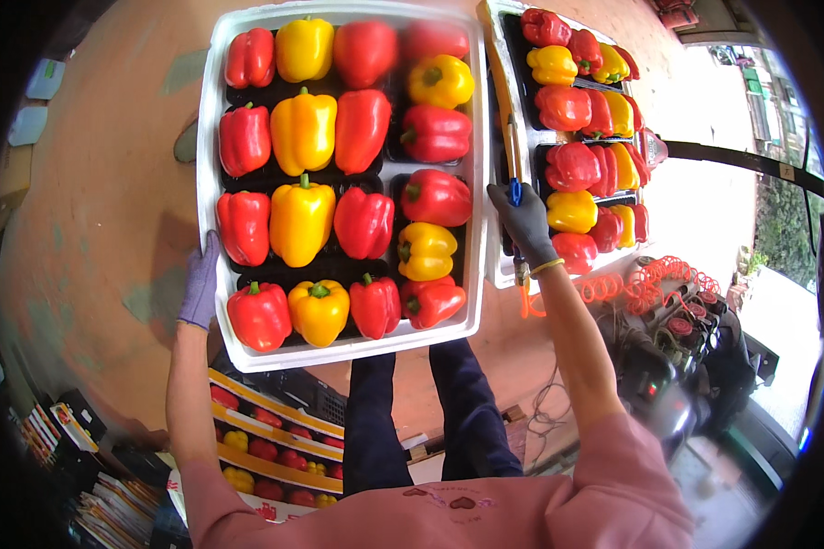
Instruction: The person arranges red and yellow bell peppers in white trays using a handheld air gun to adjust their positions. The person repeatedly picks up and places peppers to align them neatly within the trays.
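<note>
Top (366, 517): pink, short-sleeved, with heart print (462, 503) and small lettering across the front. Trousers (467, 403): dark navy. Left hand (201, 279): mauve glove (197, 297) — darker cuff edge. Right hand (524, 224): dark grey glove (533, 240) — yellow band (547, 266) at the wrist.

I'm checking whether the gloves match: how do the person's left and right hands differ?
The left hand wears a purple glove; the right hand wears a dark grey one.
A yellow band circles the right wrist; none shows on the left.
The left hand is at the white box's left side; the right grips a tool with a blue part.
Both are gloved.
</note>
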Tool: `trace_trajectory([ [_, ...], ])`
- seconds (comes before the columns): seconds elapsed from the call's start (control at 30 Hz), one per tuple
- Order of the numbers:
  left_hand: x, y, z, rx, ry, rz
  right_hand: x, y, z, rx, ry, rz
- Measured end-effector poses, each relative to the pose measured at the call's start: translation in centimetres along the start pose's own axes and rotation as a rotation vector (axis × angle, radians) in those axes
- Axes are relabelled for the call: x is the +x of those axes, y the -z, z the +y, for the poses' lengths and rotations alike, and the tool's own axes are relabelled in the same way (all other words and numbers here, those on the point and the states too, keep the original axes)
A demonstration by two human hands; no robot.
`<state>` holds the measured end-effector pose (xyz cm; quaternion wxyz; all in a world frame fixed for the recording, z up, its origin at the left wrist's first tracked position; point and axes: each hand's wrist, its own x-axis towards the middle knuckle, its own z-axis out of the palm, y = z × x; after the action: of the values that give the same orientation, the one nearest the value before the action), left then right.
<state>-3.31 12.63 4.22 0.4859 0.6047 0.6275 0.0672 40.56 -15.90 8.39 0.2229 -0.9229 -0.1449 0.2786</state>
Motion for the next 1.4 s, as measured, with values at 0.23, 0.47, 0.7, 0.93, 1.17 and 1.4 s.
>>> trace_trajectory([
  [0.23, 1.0, -0.1, -3.9, -0.010, 0.086, -0.160, 0.6, -1.0, 0.2, 0.048, -0.037, -0.117],
  [0.47, 1.6, 0.2, -3.6, -0.210, 0.168, -0.290, 1.7, -1.1, -1.0, 0.038, -0.050, -0.176],
  [0.7, 3.7, -0.4, -0.9, -0.458, 0.196, -0.415, 3.7, -0.9, -1.2, 0.335, -0.018, -0.396],
  [0.93, 3.3, -1.5, -1.5, -0.681, 0.238, -0.435, 3.0, -0.3, -0.7, 0.539, -0.180, -0.527],
  [1.17, 2.7, 0.0, -4.2, -0.550, 0.185, -0.261, 2.7, -1.4, 0.0, 0.476, -0.055, -0.472],
  [1.4, -9.8, 0.6, -4.3, -0.940, 0.352, -0.275, -2.9, 5.7, 0.1, 0.534, 0.036, -0.453],
])
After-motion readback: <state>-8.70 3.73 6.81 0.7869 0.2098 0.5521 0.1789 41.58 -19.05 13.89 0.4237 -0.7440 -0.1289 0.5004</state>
